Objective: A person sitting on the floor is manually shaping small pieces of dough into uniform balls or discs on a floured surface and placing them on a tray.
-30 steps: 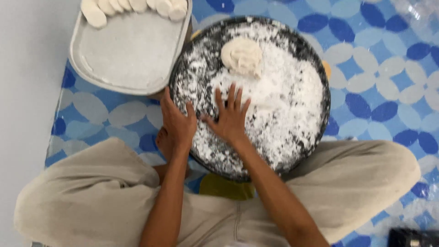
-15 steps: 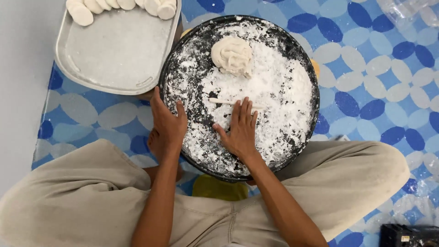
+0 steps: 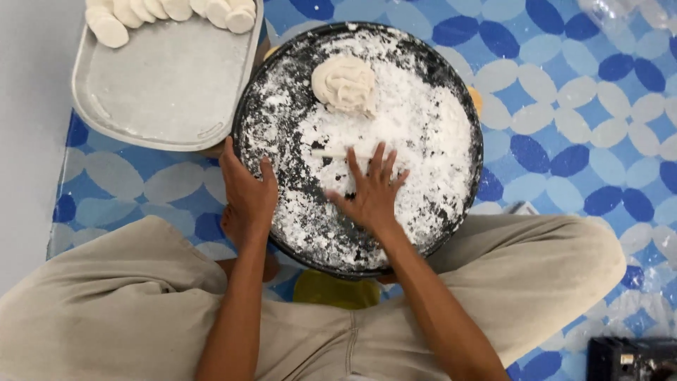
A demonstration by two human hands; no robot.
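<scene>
while the left hand (image 3: 247, 194) keeps its curl over the near-left rim of the round black metal pan (image 3: 462, 92), thumb inside and fingers outside, the right hand (image 3: 370, 194) has slid from the pan's middle toward its near side and now lies flat, fingers spread wide and palm down, holding nothing and pressing into the loose white flour (image 3: 423, 134). compared with a second ago the flour under that palm looks thinner, with more black metal showing near the left edge, so the hand seems to be sweeping the powder about. the pale twisted lump of dough (image 3: 345, 83) sits untouched near the pan's far edge, well apart from both hands. beyond the pan's far-left side the grey rectangular tray (image 3: 169, 92) carries a row of white dough rounds (image 3: 162, 10) along its far edge, on the blue patterned mat (image 3: 564, 127).
</scene>
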